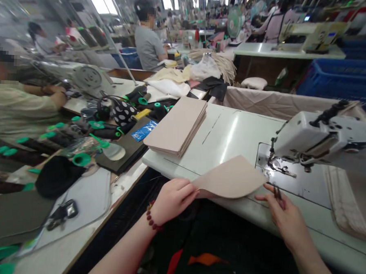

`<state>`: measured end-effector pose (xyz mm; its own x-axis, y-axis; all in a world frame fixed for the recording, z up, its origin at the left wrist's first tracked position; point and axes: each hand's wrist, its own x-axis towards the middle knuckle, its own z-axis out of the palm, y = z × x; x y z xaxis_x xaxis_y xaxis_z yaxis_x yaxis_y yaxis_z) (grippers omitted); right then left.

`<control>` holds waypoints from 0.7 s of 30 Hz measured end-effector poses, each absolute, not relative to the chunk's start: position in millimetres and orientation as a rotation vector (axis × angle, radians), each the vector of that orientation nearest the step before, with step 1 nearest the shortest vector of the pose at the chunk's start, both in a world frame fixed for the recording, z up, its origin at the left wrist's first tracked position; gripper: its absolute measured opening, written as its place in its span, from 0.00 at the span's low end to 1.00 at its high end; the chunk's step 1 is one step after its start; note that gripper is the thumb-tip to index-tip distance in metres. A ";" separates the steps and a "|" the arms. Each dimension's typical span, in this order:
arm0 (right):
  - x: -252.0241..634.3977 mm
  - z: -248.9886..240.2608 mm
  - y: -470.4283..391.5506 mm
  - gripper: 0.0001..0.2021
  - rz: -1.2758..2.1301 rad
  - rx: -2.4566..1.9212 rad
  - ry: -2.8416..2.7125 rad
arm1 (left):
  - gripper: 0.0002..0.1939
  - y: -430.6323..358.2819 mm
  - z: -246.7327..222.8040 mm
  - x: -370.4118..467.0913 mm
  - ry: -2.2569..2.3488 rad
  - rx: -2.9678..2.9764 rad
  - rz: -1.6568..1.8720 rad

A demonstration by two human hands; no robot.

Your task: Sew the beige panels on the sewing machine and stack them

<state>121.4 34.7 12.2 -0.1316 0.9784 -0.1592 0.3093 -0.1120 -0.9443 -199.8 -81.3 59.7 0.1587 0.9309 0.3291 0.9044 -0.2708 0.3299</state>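
A beige fabric panel (234, 177) is bent upward over the front edge of the sewing table. My left hand (176, 200) pinches its left corner. Near the panel's right corner is my right hand (281, 211), its fingers closed around a small dark tool (277, 194), perhaps snips; the index finger reaches toward the panel. A neat stack of beige panels (177, 126) lies at the table's left end. To the right stands the white sewing machine (320, 140), its needle area just beyond my right hand.
More beige pieces (351, 199) lie right of the machine. On the left side table are thread cones (102, 130), a clear bottle (113, 151), a black cap (58, 177) and keys (64, 212). A person (16, 103) works at far left. Blue crates (342, 82) stand behind.
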 end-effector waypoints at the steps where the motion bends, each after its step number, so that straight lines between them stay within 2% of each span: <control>1: 114.2 10.1 40.3 0.27 1.252 -1.456 -1.539 | 0.08 -78.4 54.0 -194.4 1.917 2.388 0.745; 3: 100.2 6.1 47.9 0.30 1.265 -1.423 -1.630 | 0.08 -72.8 47.3 -184.4 1.923 2.457 0.704; 5: 88.4 3.0 51.1 0.29 1.272 -1.381 -1.713 | 0.09 -66.7 47.3 -177.1 1.837 2.488 0.652; 8: 77.7 0.8 50.7 0.27 1.296 -1.334 -1.779 | 0.23 -55.0 59.3 -180.1 1.824 2.450 0.764; 10: 74.9 1.1 49.2 0.26 1.305 -1.315 -1.778 | 0.30 -44.4 72.3 -195.6 2.060 2.364 0.910; 13: 74.8 3.1 47.1 0.25 1.311 -1.300 -1.782 | 0.34 -26.9 89.2 -232.6 2.523 2.142 0.932; 15: 76.1 4.5 45.7 0.23 1.320 -1.298 -1.791 | 0.33 -18.0 94.9 -256.2 2.623 2.065 0.778; 17: 77.5 5.2 44.6 0.22 1.337 -1.298 -1.792 | 0.27 -13.4 97.1 -271.9 2.603 2.043 0.634; 21: 78.2 4.0 44.0 0.20 1.378 -1.296 -1.774 | 0.21 -12.6 100.0 -278.1 2.588 2.021 0.557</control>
